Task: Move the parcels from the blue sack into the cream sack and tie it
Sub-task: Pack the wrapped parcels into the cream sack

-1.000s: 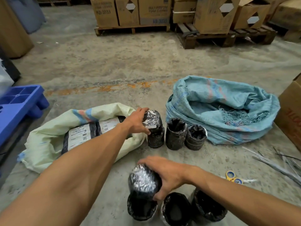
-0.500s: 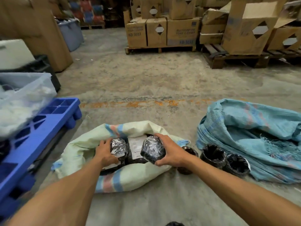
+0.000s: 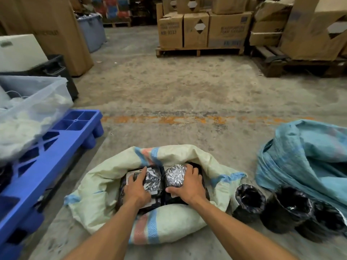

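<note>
Your two hands press a wrapped parcel each into the open cream sack (image 3: 169, 224) on the floor: left hand (image 3: 136, 186) curled over one parcel (image 3: 153, 180), right hand (image 3: 188, 183) clamped on another (image 3: 175, 175). Let go carelessly and the round parcels may roll out of the sack's slack mouth. Three more parcels (image 3: 249, 201) stand beside the blue sack (image 3: 308, 156), near the floor's right edge. Two sacks, five wrapped parcels counted.

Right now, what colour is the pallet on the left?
Blue plastic pallet, clearest in the head view.
</note>
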A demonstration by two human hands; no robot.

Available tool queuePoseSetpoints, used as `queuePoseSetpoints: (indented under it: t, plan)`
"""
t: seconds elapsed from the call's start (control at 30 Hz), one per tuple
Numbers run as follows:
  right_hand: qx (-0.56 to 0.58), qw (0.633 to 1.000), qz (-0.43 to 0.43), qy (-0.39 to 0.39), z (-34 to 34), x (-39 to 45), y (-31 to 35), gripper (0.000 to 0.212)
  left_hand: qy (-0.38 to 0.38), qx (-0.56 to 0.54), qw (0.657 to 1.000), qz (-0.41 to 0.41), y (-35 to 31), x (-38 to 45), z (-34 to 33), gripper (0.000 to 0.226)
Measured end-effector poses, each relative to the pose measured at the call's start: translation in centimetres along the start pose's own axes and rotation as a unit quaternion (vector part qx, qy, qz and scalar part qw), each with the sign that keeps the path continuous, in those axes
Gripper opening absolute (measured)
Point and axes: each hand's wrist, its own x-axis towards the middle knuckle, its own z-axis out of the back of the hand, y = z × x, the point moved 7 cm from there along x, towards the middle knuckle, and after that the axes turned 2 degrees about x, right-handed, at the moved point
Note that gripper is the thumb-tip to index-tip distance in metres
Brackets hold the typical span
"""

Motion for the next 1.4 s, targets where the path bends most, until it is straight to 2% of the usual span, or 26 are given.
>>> queuePoseSetpoints:
  t: [0.1, 0.27, 0.33, 0.4, 0.47, 0.53, 0.63, 0.77, 0.97, 1.03, 1.13, 1.2, 1.3, 1.4]
  plan:
    - [0.002, 1.000, 0.005, 0.002, -0.5, 0.3, -0.1, 0.110, 0.005, 0.020, 1.000, -0.002, -0.6, -0.1, -0.3, 0.098]
    - [0.014, 0.997, 0.024, 0.068, -0.4, -0.7, -0.4, 0.123, 0.023, 0.009, 0.999, 0.024, -0.8, -1.1, -0.5, 0.103]
    - [0.009, 0.997, 0.050, 0.064, 0.6, -1.6, -0.6, 0.113, 0.016, -0.027, 0.999, 0.035, -1.0, -2.1, -0.4, 0.105]
    - [-0.005, 0.996, 0.085, 0.030, 2.5, -3.0, -1.0, 0.099, -0.033, -0.073, 0.996, 0.034, -1.7, -3.3, 0.5, 0.102]
    - [-0.020, 0.993, 0.117, -0.007, 5.0, -4.6, -1.8, 0.086, -0.096, -0.096, 0.991, 0.006, -2.9, -4.7, 1.5, 0.090]
    - [-0.027, 0.991, 0.129, -0.032, 7.8, -6.0, -3.1, 0.077, -0.129, -0.091, 0.987, -0.032, -4.6, -6.3, 1.7, 0.076]
    - [-0.032, 0.990, 0.131, -0.051, 11.6, -7.9, -5.3, 0.068, -0.147, -0.043, 0.984, -0.091, -7.6, -8.5, 1.1, 0.061]
    - [-0.038, 0.989, 0.126, -0.069, 16.1, -10.2, -8.1, 0.064, -0.140, -0.043, 0.977, -0.155, -12.2, -11.4, -0.5, 0.056]
    - [-0.053, 0.983, 0.145, -0.097, 21.9, -13.0, -11.2, 0.052, -0.027, -0.029, 0.965, -0.261, -17.5, -16.1, -5.2, 0.042]
    - [-0.062, 0.981, 0.140, -0.122, 24.0, -13.7, -12.7, 0.046, 0.045, -0.030, 0.950, -0.307, -19.8, -18.3, -7.6, 0.033]
    - [-0.074, 0.978, 0.126, -0.146, 26.4, -14.1, -15.1, 0.040, 0.151, 0.037, 0.914, -0.374, -23.1, -22.3, -11.8, 0.024]
    - [-0.100, 0.981, 0.110, -0.123, 26.9, -13.9, -16.9, 0.040, 0.198, 0.047, 0.891, -0.406, -24.9, -25.0, -14.1, 0.023]
    - [-0.169, 0.982, 0.074, -0.045, 25.9, -13.3, -18.9, 0.051, 0.275, 0.040, 0.865, -0.419, -26.8, -28.5, -16.2, 0.037]
    - [-0.215, 0.976, 0.043, 0.004, 24.8, -13.3, -20.2, 0.056, 0.327, 0.129, 0.830, -0.432, -28.0, -31.9, -18.3, 0.056]
